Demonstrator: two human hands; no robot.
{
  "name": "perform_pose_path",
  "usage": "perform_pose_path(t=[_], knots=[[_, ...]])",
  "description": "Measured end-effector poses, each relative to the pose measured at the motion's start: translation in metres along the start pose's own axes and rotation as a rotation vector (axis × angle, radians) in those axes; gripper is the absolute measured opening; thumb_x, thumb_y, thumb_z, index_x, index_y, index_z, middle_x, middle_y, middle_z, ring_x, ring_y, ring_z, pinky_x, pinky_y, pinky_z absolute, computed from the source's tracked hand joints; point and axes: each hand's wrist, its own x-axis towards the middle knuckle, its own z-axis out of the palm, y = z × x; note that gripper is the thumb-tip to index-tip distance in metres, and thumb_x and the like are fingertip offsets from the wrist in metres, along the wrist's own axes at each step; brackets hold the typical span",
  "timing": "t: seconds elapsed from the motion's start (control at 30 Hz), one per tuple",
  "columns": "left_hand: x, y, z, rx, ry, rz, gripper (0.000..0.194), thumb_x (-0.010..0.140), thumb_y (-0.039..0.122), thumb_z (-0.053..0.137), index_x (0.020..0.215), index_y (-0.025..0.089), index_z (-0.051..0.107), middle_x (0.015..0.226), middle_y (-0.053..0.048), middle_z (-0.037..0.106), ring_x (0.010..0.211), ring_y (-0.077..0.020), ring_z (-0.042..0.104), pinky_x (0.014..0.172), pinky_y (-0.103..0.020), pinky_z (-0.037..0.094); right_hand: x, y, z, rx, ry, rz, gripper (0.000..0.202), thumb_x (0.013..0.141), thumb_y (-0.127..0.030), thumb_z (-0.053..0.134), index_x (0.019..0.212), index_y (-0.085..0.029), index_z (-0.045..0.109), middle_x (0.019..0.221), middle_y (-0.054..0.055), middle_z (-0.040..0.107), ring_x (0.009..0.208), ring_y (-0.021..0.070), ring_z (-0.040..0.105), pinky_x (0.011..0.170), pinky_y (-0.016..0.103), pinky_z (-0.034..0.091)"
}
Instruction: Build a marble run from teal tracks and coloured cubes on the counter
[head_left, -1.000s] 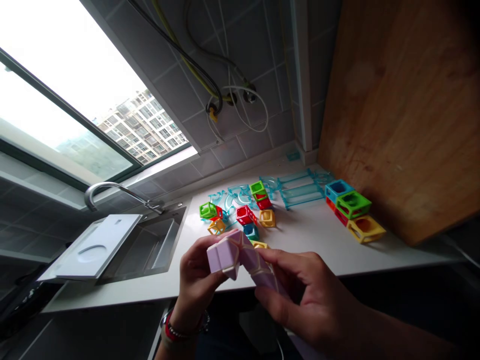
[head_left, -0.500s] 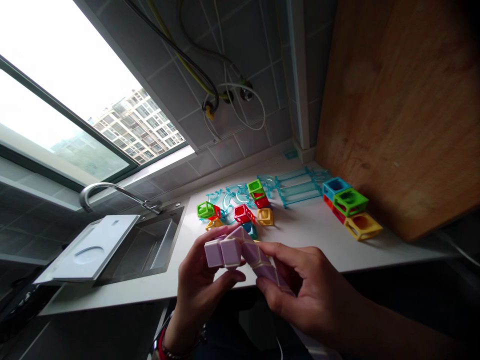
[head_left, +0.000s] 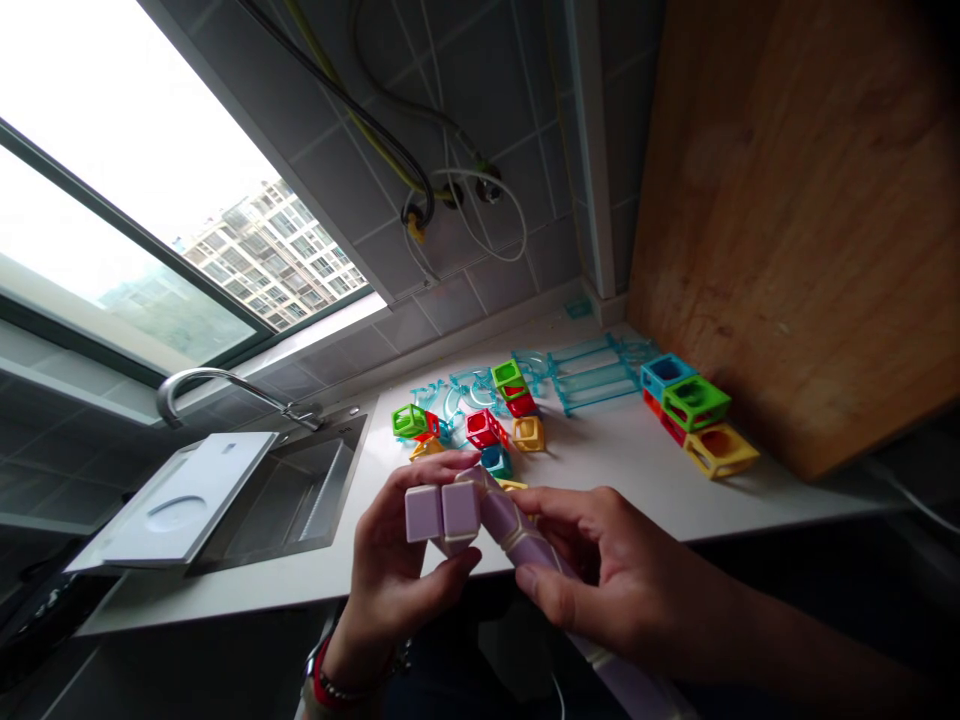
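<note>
around the grip is a dim room: a bright window (head_left: 157, 130) up to its left, a grey tiled wall (head_left: 495, 60) above, a large wooden panel (head_left: 795, 250) to its right. just beyond the grip lies a white counter (head_left: 660, 490), with a sink (head_left: 330, 490) set into it on the left and a white board (head_left: 232, 470) tilted partly over that. farther off are translucent blue frames (head_left: 596, 385); nearer sit small coloured cubes (head_left: 484, 428), with a further cluster (head_left: 697, 402) to the right, near the panel.

between the two hands, before the counter's near edge, is a purple segmented chain (head_left: 461, 510). the left hand (head_left: 390, 560) curls around its bent end; the right hand (head_left: 600, 570) is clamped, thumb against fingers, on the long run, which slants down past it.

the step seems to be a twist near the bend. best to brace the long run with the right, turn only the left end, and grip close to either side of one joint, so neighbours probably won't turn too. flat faces should line up; the left thumb (head_left: 454, 575) is better off the seam.
</note>
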Motion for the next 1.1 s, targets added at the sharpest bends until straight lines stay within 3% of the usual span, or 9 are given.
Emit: perform_pose_path(t=[0.17, 0.37, 0.67, 0.77, 0.87, 1.0, 1.1], knots=[[0.002, 0.01, -0.01, 0.101, -0.114, -0.013, 0.05, 0.078, 0.01, 0.079, 0.123, 0.026, 0.065, 0.134, -0.01, 0.067, 0.129, -0.0321, 0.062, 0.108, -0.042, 0.053, -0.001, -0.001, -0.004, -0.041, -0.092, 0.062, 0.012, 0.092, -0.029, 0.067, 0.097, -0.019, 0.065, 0.069, -0.006, 0.044, 0.06, 0.0105, 0.035, 0.051, 0.025, 0.028], [0.005, 0.022, -0.027, 0.277, -0.337, -0.058, 0.061, 0.081, 0.01, 0.076, 0.137, 0.027, 0.062, 0.141, -0.012, 0.066, 0.132, -0.0333, 0.061, 0.111, -0.045, 0.051, -0.001, -0.006, -0.008, -0.17, -0.121, 0.082, 0.005, 0.089, -0.02, 0.065, 0.094, -0.019, 0.064, 0.067, -0.008, 0.045, 0.058, 0.0091, 0.035, 0.048, 0.025, 0.026], [0.015, 0.028, -0.049, 0.247, -0.538, -0.159, 0.058, 0.083, 0.011, 0.076, 0.138, 0.024, 0.063, 0.144, -0.013, 0.064, 0.137, -0.0345, 0.057, 0.116, -0.045, 0.047, 0.007, -0.002, -0.002, -0.225, -0.141, 0.086, 0.004, 0.086, -0.018, 0.066, 0.088, -0.018, 0.063, 0.064, -0.008, 0.044, 0.056, 0.0077, 0.035, 0.045, 0.023, 0.024], [0.013, 0.02, -0.047, 0.111, -0.429, -0.266, 0.067, 0.086, 0.014, 0.076, 0.149, 0.027, 0.055, 0.152, -0.015, 0.058, 0.132, -0.033, 0.061, 0.107, -0.04, 0.055, 0.011, 0.003, 0.001, -0.238, -0.081, 0.072, 0.006, 0.089, -0.023, 0.065, 0.093, -0.018, 0.063, 0.065, -0.008, 0.046, 0.056, 0.0084, 0.037, 0.047, 0.023, 0.027], [0.007, 0.001, -0.032, -0.129, -0.179, -0.345, 0.072, 0.088, 0.018, 0.078, 0.153, 0.033, 0.049, 0.151, -0.013, 0.058, 0.121, -0.0301, 0.068, 0.094, -0.038, 0.063, 0.016, 0.009, 0.006, -0.271, 0.048, 0.026, 0.007, 0.09, -0.023, 0.064, 0.095, -0.019, 0.063, 0.066, -0.008, 0.05, 0.057, 0.0087, 0.04, 0.05, 0.023, 0.03], [-0.002, -0.023, -0.007, -0.377, 0.096, -0.382, 0.052, 0.091, 0.025, 0.077, 0.141, 0.031, 0.06, 0.13, -0.01, 0.072, 0.115, -0.0296, 0.072, 0.087, -0.04, 0.066, 0.02, 0.018, 0.012, -0.305, 0.14, -0.046, 0.017, 0.088, -0.019, 0.065, 0.105, -0.019, 0.064, 0.067, -0.008, 0.053, 0.055, 0.0087, 0.042, 0.052, 0.024, 0.032], [0.0, -0.029, 0.005, -0.463, 0.233, -0.375, 0.041, 0.093, 0.025, 0.076, 0.132, 0.027, 0.067, 0.118, -0.007, 0.077, 0.112, -0.0235, 0.074, 0.095, -0.034, 0.062, 0.022, 0.025, 0.015, -0.275, 0.165, -0.055, 0.018, 0.09, -0.025, 0.069, 0.107, -0.018, 0.065, 0.067, -0.007, 0.053, 0.056, 0.0096, 0.043, 0.053, 0.025, 0.033]])
